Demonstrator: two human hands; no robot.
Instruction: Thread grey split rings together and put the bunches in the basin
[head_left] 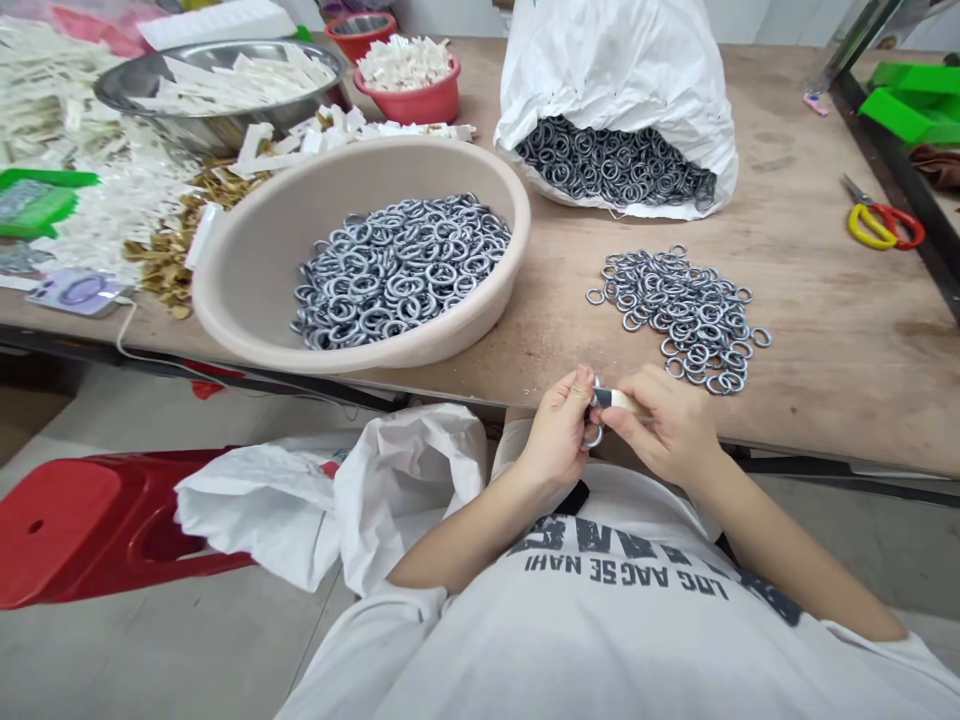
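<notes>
My left hand (556, 432) and my right hand (666, 425) meet just below the table's front edge, above my lap. Between them, my left fingers pinch a grey metal ring (593, 436), and a second ring-like bit of metal shows at the fingertips. My right fingers hold a cream strip (621, 402), possibly plastic or tape, against that metal. The fingers hide how the two are joined. A loose pile of grey metal rings (675, 320) lies on the plywood table (825, 330) just beyond my right hand. More rings fill a beige plastic basin (450, 290).
A white sack (622, 70) spills rings onto the table. A steel bowl (217, 90) and a red tub (409, 90) hold white pieces. Yellow-red scissors (881, 225) lie at the right. A white bag (397, 490) and a red stool (97, 530) sit at my left.
</notes>
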